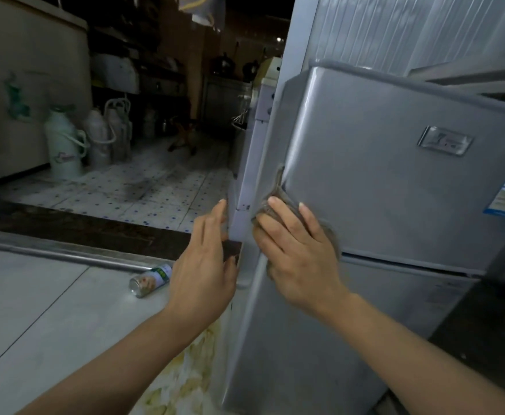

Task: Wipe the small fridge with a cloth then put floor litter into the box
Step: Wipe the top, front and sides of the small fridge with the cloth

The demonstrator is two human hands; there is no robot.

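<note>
- The cloth (278, 205) is pressed flat under the spread right hand (296, 250) at the left edge of the fridge (380, 181), on the upper door just above the door seam.
- The left hand (203, 265), fingers straight, is laid against the fridge's left side; nothing is held.
- The unwiped door face lies to the right of the cloth; the right hand is nearer.
- A can (151, 280) lies on the floor left of the fridge, its long axis toward it.
- No box is seen; most of the cloth is hidden.
</note>
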